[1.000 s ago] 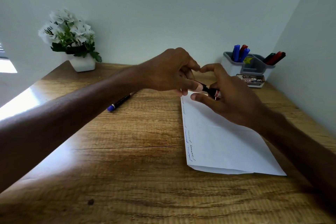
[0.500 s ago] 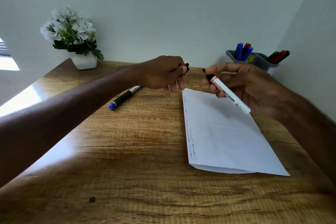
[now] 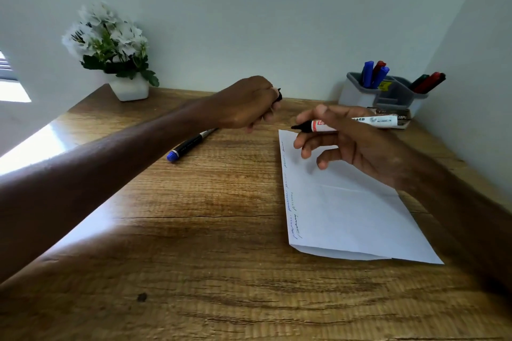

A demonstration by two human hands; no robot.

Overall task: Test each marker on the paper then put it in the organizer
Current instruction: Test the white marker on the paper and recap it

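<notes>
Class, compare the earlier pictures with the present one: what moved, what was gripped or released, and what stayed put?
The left hand and right hand, joined at the marker a second ago, have pulled apart: the left keeps the black cap, the right holds the uncapped marker, tip leftward near the paper's far edge. The blue-capped marker, organizer and flower pot stayed put.

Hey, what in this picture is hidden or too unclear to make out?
All in the head view:
1. The cap in the left hand: curled fingers hide all but a dark tip.
2. Print on the marker: right hand covers part.
3. Scribbles on the paper: too small to read.
4. Blue-capped marker: far end behind the left wrist.
5. Box beside the organizer: label blurred.
</notes>
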